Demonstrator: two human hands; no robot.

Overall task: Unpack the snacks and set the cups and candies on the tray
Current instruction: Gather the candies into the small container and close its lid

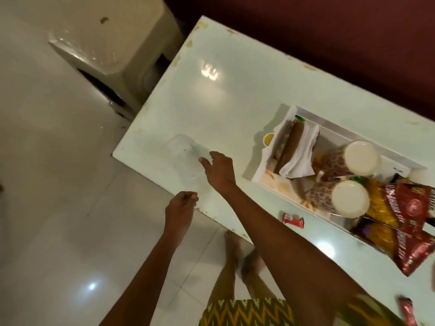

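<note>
A white tray (303,112) sits at the right of the pale table (211,95). In it lie two patterned paper cups (346,198), on their sides with pale bases toward me, and a brown roll with white napkins (294,149). Red and yellow snack packets (404,222) overlap the tray's right end. A small red candy (293,220) lies on the table near the tray, and another red candy (407,310) shows at the bottom right. A clear plastic piece (181,144) lies near the table's left end. My right hand (219,170) hovers open just beside it. My left hand (181,210) is loosely closed at the table edge, with nothing seen in it.
A cream plastic stool (113,43) stands on the tiled floor left of the table. A dark red wall runs behind the table. My bare feet (244,255) are on the floor by the table's near edge.
</note>
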